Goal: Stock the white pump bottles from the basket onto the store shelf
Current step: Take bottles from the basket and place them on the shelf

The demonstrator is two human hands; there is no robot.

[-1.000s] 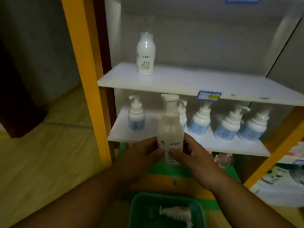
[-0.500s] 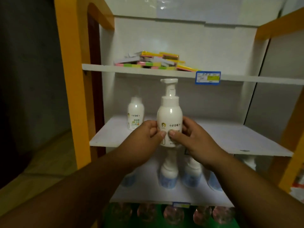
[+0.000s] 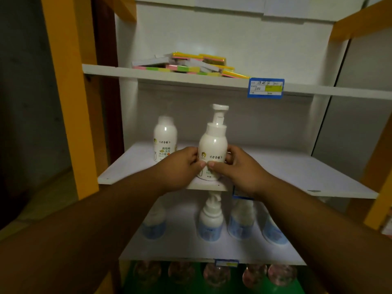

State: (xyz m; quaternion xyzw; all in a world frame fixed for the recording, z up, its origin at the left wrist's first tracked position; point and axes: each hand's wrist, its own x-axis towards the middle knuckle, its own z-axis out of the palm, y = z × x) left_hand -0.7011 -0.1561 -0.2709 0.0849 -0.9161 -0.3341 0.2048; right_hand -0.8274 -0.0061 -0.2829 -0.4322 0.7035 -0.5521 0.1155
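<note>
**Pump bottle held upright at front edge of middle shelf**

Both hands grip one white pump bottle [image 3: 212, 153]. Left hand [image 3: 180, 166] wraps the bottle's left side; right hand [image 3: 237, 166] wraps its right side. The two thumbs meet across the lower front of the label, tips touching or nearly so. Bottle is upright, pump head on top, nozzle pointing roughly toward the camera.

Bottle base sits at the front edge of the middle shelf [image 3: 297, 175], about midway along that edge. Cannot tell whether the base is resting on the board or just above it; the hands cover most of the base.

On the same shelf, toward the back left corner: a capped white bottle [image 3: 165, 138] with no pump, standing upright, apart from the held bottle and partly hidden by the left hand's knuckles.

Upper shelf [image 3: 148, 74]: a loose stack of coloured notepads [image 3: 191, 65] lying near the left half; blue and yellow price tag [image 3: 265, 88] on its front edge, right of centre.

Lower shelf [image 3: 191, 251]: row of white pump bottles with blue labels [image 3: 211, 225], partly hidden by both forearms. Below its front edge, a row of roundish clear bottles [image 3: 216, 274], blurred, on a green surface.

Orange frame post [image 3: 70, 98] runs up the left side of the unit.
</note>
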